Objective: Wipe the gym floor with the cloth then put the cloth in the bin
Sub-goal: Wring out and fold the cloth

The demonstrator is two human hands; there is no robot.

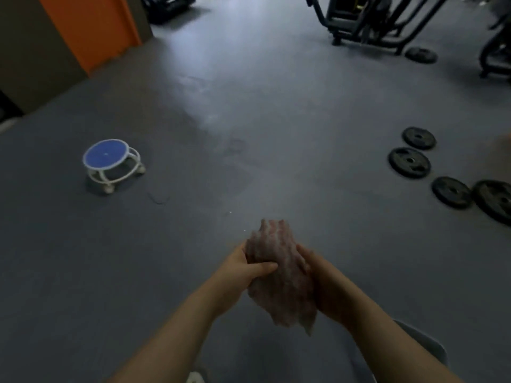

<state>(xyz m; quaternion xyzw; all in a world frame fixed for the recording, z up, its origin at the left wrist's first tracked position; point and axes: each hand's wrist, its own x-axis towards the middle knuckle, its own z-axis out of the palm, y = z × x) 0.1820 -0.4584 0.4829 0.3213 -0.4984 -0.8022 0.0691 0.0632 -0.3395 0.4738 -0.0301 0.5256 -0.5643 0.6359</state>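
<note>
We hold the bunched pink cloth [279,275] above the gym floor [249,120], left hand [243,275] and right hand [323,283] fingers gripping it.

Cloth [280,275]: bunched, held above the floor [249,134] at near centre, between left hand [243,275] on its left side and right hand [323,283] on its right. Low round stool [112,164]: on floor, far to the left. Four weight plates [409,162]: flat on floor, right side, in a loose row. Exercise machine [370,20]: far right, behind the plates; a fifth plate [421,55] beside its base. Wall panel [91,26]: far left.
</note>
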